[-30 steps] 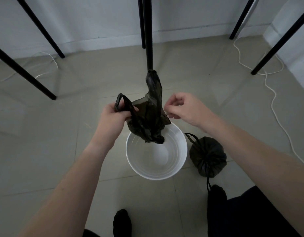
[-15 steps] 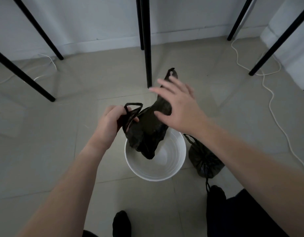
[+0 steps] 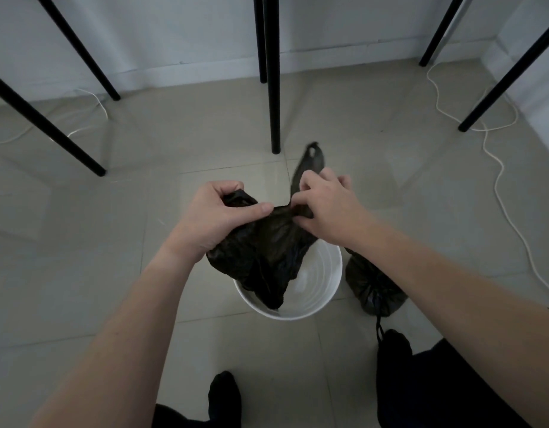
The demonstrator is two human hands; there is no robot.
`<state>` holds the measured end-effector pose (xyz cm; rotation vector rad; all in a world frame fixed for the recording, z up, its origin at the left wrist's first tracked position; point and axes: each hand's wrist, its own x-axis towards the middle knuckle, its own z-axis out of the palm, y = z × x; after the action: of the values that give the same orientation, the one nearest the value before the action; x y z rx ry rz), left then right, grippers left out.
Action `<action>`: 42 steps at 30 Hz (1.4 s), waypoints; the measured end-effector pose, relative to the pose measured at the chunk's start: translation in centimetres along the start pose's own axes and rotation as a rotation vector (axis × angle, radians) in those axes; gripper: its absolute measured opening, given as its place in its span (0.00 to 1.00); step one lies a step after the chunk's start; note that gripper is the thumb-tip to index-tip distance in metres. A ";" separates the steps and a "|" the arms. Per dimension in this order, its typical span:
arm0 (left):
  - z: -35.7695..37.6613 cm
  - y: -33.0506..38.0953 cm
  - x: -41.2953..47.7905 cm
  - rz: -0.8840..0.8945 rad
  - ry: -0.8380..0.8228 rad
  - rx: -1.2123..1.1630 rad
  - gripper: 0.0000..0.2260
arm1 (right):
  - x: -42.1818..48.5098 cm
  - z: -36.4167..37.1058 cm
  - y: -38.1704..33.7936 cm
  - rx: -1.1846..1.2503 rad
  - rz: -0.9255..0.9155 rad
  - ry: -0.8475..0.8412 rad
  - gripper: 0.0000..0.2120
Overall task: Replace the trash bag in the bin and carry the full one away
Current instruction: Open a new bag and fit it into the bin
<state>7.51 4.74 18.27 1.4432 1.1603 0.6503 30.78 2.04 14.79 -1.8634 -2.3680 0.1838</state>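
Observation:
An empty black trash bag (image 3: pixel 267 254) hangs crumpled over the round white bin (image 3: pixel 324 304) on the tiled floor, its lower end dipping inside the bin. My left hand (image 3: pixel 219 216) grips the bag's left top edge. My right hand (image 3: pixel 325 205) pinches the top edge on the right, and one bag handle (image 3: pixel 311 159) sticks up behind it. The full black bag (image 3: pixel 370 288), tied with a drawstring, sits on the floor just right of the bin, partly hidden by my right forearm.
Black table legs stand around, the nearest (image 3: pixel 273 88) straight beyond the bin. White cables (image 3: pixel 501 180) trail over the floor at right and far left. My feet in dark socks (image 3: pixel 223 396) are just behind the bin. A white wall runs along the back.
My right hand came down from above the bag and took hold of its top edge. Both hands now hold the bag closer together over the bin.

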 end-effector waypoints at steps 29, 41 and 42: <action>-0.9 -2.1 0.4 0.011 -0.022 0.411 0.06 | -0.9 0.5 1.3 0.234 -0.024 -0.479 0.11; -2.1 -2.4 0.5 0.004 0.036 0.540 0.07 | -0.5 -0.4 1.5 0.306 0.038 -0.383 0.13; -2.5 -2.5 0.4 -0.016 0.031 0.584 0.08 | -0.4 -0.8 1.9 0.283 0.077 -0.347 0.14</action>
<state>4.75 5.84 16.36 1.9082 1.4580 0.3298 32.83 2.07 15.26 -1.9095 -2.3154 0.8660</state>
